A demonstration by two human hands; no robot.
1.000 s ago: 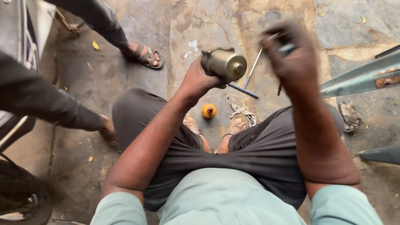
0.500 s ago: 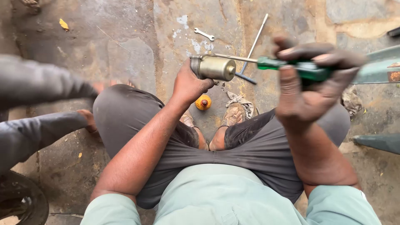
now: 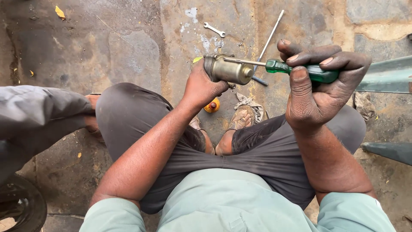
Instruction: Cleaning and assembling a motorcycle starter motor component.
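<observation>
Since half a second ago the green-handled screwdriver (image 3: pixel 296 70) has steadied: the right hand (image 3: pixel 319 92) was blurred in mid-swing then, and now it is sharp, fist wrapped firmly round the handle, with the thin metal shaft lying level and its tip resting on the top edge of the small cylindrical motor (image 3: pixel 228 69). A second ago that hand was up and away from the part, so the tool has been brought in and set against it, which I judge means work on the housing is beginning rather than finishing. The left hand (image 3: pixel 201 88) grips the motor from below and behind, fingers closed round its body, holding it in the air above the knees. The motor is a dull brass-grey drum with a rounded end cap facing the camera and a darker flange at its far end (grimy, no loose parts visible). On the concrete beyond lie a small spanner (image 3: pixel 214 29) and a long metal rod (image 3: pixel 269 39); an orange cap (image 3: pixel 212 105) sits near the feet, and another person's grey sleeve (image 3: pixel 40 116) reaches in from the left
</observation>
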